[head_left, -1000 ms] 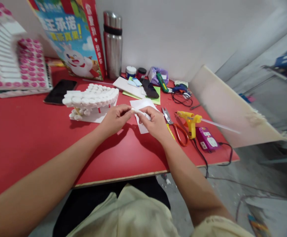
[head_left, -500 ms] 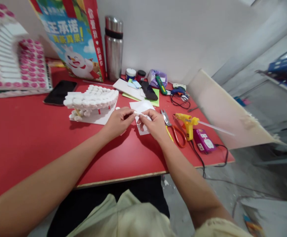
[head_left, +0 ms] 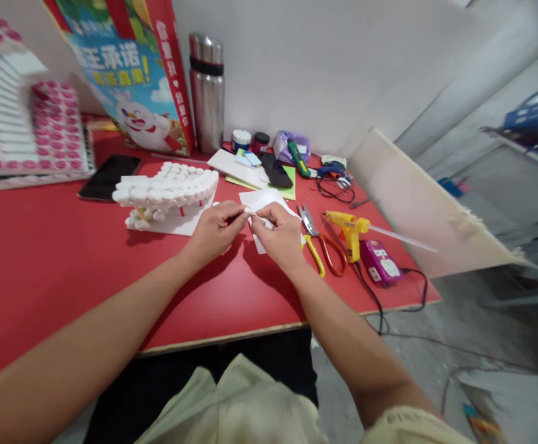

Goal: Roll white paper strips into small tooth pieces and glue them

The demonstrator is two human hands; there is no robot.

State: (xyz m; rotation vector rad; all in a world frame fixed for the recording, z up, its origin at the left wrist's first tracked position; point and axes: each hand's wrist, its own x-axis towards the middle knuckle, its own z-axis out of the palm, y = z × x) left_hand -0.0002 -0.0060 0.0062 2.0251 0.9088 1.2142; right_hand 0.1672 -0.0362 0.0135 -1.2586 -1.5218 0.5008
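The worktop (head_left: pixel 232 299) was red. Over it, the left hand (head_left: pixel 214 229) and right hand (head_left: pixel 279 233) met, fingers pinched narrowly on a small white piece (head_left: pixel 248 211) between them. Rightward lay pliers (head_left: pixel 310 221) and a yellow glue gun (head_left: pixel 350 231); leftward, a white knobbly model (head_left: pixel 169 188); farther back stood a steel flask (head_left: pixel 208 102).

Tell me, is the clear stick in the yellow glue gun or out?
Partly in: the clear stick pokes out from the back of the yellow glue gun. How far inside it goes is hidden.
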